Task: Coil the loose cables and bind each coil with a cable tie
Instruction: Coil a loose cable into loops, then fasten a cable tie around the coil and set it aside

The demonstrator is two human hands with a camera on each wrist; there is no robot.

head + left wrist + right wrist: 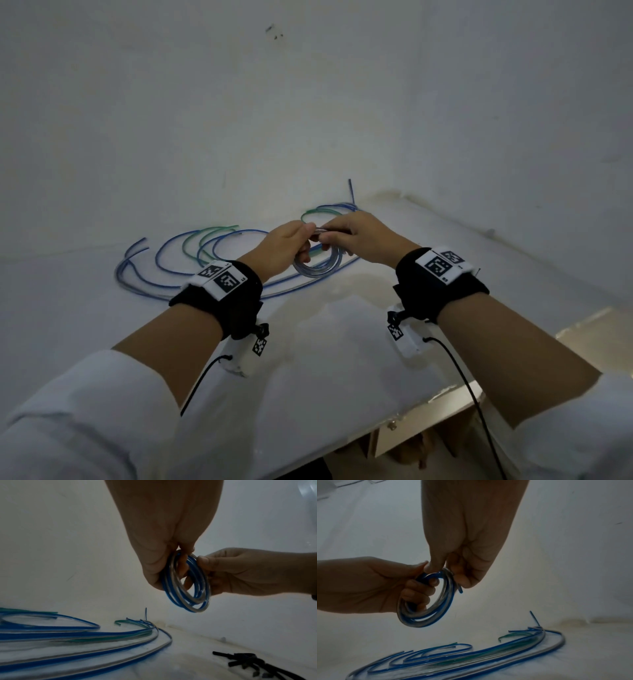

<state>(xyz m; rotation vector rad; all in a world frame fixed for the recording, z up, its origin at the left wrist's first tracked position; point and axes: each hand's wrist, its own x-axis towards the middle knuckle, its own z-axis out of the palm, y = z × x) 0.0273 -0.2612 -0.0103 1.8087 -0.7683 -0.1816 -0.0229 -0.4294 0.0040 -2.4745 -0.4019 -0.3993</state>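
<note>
— Status of the hands?
— My left hand (281, 248) has fingers curled through the blue-and-clear coil (187, 582), gripping it above the table (325, 342). My right hand (363, 240) pinches the coil's top edge.
— Remaining items?
— Loose cables (471, 658) lie on the table beyond the hands; black cable ties (248, 662) lie nearby.

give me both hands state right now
Left hand: fingers curled through the coil, holding it.
Right hand: pinching the top of the coil.
</note>
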